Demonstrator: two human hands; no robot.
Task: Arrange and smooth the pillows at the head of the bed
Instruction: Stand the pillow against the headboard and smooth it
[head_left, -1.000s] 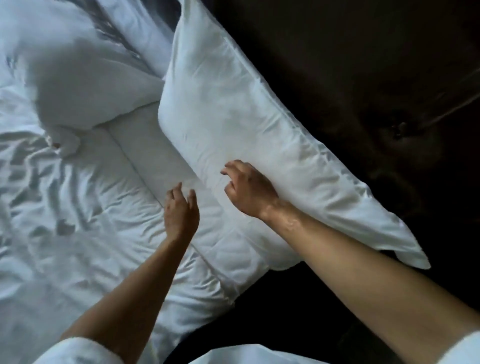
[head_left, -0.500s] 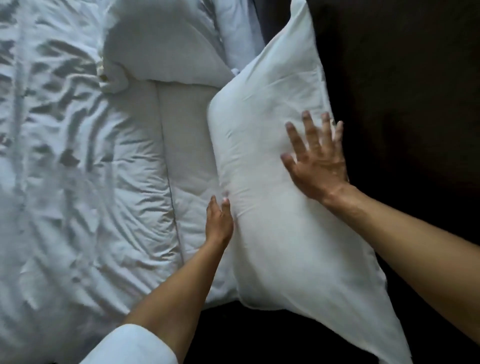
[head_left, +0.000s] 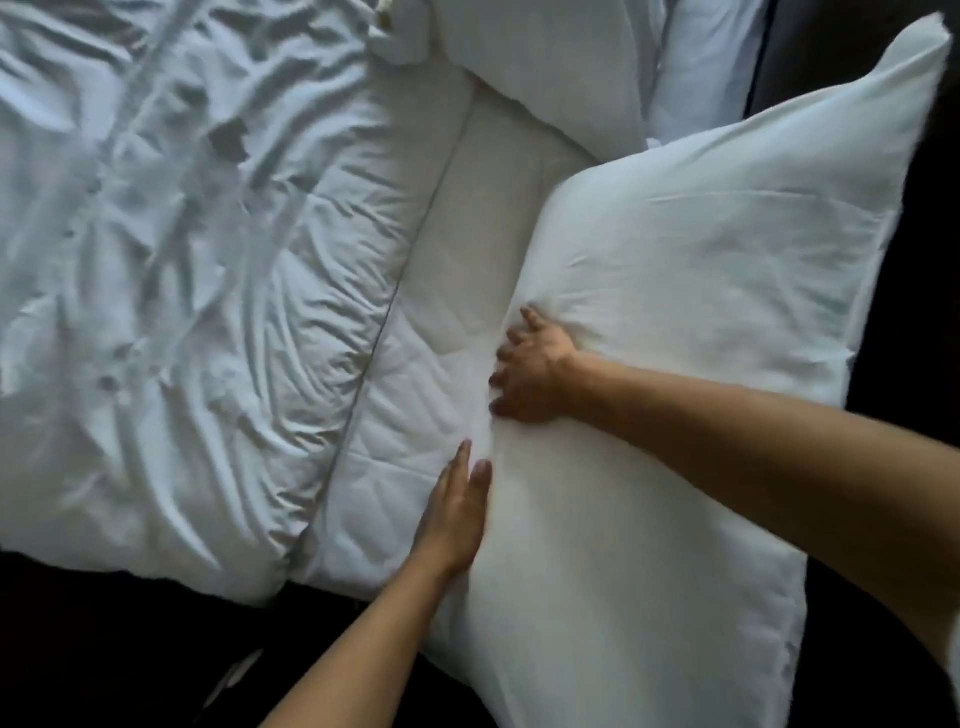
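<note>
A large white pillow (head_left: 701, 291) lies plump and lightly creased at the bed's head, against the dark headboard. Two more white pillows (head_left: 561, 57) lie beyond it, the nearer just touching its corner.

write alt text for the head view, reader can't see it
Two bare hands work a large white pillow on a bed: the right hand grips its edge, the left hand presses flat beside it. A rumpled white duvet lies left.

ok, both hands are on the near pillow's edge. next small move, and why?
Probably slide the pillow toward the dark headboard side: the right hand bunches its edge, the left hand lies flat against it, and it sits askew over the mattress pad.
</note>
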